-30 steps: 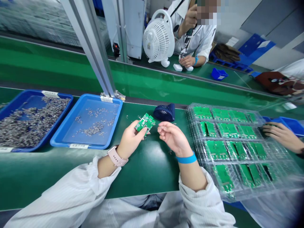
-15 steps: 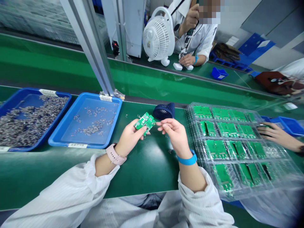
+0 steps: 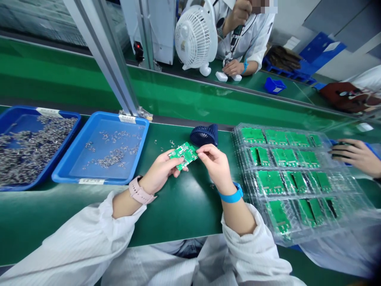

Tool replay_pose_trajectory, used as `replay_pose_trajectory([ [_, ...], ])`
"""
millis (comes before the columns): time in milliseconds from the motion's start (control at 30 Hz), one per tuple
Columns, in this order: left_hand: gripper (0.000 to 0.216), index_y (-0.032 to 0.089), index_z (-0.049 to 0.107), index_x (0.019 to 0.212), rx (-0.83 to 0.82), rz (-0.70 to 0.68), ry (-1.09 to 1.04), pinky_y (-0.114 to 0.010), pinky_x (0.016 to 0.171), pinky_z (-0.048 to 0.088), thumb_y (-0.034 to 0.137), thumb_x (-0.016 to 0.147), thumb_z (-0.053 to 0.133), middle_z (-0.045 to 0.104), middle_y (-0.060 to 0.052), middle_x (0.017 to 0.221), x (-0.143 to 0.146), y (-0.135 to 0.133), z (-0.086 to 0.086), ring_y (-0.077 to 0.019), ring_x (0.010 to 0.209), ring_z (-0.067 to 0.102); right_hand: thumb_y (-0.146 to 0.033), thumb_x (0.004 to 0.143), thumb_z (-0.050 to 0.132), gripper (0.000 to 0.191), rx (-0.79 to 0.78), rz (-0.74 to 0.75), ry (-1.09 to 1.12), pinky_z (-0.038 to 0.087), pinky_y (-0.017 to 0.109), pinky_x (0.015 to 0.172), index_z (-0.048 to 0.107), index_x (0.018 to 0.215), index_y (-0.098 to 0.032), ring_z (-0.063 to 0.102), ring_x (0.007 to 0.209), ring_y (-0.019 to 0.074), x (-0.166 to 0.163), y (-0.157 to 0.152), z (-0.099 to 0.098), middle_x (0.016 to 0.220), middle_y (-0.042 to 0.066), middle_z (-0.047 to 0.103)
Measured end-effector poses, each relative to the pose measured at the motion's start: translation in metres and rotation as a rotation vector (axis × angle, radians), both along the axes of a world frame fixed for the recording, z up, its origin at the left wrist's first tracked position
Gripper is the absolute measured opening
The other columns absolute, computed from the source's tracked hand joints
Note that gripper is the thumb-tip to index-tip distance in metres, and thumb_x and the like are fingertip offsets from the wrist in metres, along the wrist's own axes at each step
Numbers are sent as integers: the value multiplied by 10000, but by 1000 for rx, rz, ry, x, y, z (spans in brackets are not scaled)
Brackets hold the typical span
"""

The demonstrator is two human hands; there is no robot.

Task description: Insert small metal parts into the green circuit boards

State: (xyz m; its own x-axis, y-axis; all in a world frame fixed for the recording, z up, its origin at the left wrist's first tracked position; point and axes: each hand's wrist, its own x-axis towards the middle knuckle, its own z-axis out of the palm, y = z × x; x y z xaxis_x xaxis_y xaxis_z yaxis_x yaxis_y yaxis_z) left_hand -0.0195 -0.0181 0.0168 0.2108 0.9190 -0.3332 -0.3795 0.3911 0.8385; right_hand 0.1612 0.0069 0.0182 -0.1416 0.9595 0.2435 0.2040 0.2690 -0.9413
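Observation:
My left hand (image 3: 159, 170) grips a small green circuit board (image 3: 188, 153) by its near left side, thumb on top and fingers beneath. The board is tilted, and small components show on its face. At the board's right edge, the thumb and forefinger of my right hand (image 3: 218, 169) are pinched together. Whatever that pinch holds, if anything, is too small to make out. Just beyond the board lie several tiny metal parts (image 3: 172, 143) on the green table (image 3: 181, 210). A dark blue mini fan (image 3: 204, 136) stands behind my hands.
Two blue trays, one shallowly filled (image 3: 99, 178) and one heaped (image 3: 64, 159), hold small metal parts at left. Clear plastic trays (image 3: 253, 198) of green boards stand at right, beside a co-worker's hand (image 3: 357, 157). Across the divider are a white fan (image 3: 196, 37) and another person.
My right fingertips have closed in on the board's right edge. The board has turned slightly in my left hand. The view has shifted a little, and the co-worker's hand at right has moved.

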Motion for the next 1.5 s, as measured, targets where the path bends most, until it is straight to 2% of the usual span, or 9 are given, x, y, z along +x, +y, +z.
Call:
replay_pose_trajectory([
  [167,301,136,634,964,-14,-16,-34,-171,419,355,272,725,756,668,-50,793,-1,0,-1,-93,561,583,-208,842,625,74,37,2,-29,496,291,698,697,823,-215,619,812,167,0,-1,1,871,32,670],
  [433,234,130,633,898,-70,-5,-137,-161,418,364,230,719,747,649,-38,698,-1,0,2,-92,548,569,-162,862,624,104,155,-34,-102,495,293,713,705,828,-217,623,836,163,-1,-3,-6,883,31,673],
  [633,184,125,630,820,-115,49,-212,-162,444,394,179,692,751,627,-20,750,0,1,0,-97,600,605,-170,874,616,103,196,-50,-173,510,301,742,700,833,-214,630,852,167,-3,-4,-10,888,33,676],
  [900,190,117,623,830,-139,73,-211,-158,457,396,168,691,741,613,-17,748,-1,1,1,-92,595,604,-196,901,580,128,276,-59,-278,510,348,818,688,840,-228,634,878,187,-5,-8,-8,892,43,679],
  [1100,181,117,628,837,-138,68,-221,-168,474,414,155,698,738,622,-19,750,0,1,1,-105,618,620,-213,890,583,123,229,-86,-274,519,347,787,693,838,-230,633,873,195,-5,-8,-9,892,49,680],
  [1333,209,122,631,886,-120,56,-234,-172,480,413,163,712,740,628,-21,790,-1,1,0,-107,632,624,-220,860,610,90,71,-64,-141,526,317,744,696,832,-219,642,845,184,-4,-6,-13,903,47,681],
  [1500,214,123,635,893,-109,57,-238,-173,483,410,166,712,740,641,-27,800,-1,0,-1,-99,622,615,-212,869,603,97,112,-56,-164,523,317,743,693,832,-219,639,844,182,-5,-6,-15,892,45,680],
])
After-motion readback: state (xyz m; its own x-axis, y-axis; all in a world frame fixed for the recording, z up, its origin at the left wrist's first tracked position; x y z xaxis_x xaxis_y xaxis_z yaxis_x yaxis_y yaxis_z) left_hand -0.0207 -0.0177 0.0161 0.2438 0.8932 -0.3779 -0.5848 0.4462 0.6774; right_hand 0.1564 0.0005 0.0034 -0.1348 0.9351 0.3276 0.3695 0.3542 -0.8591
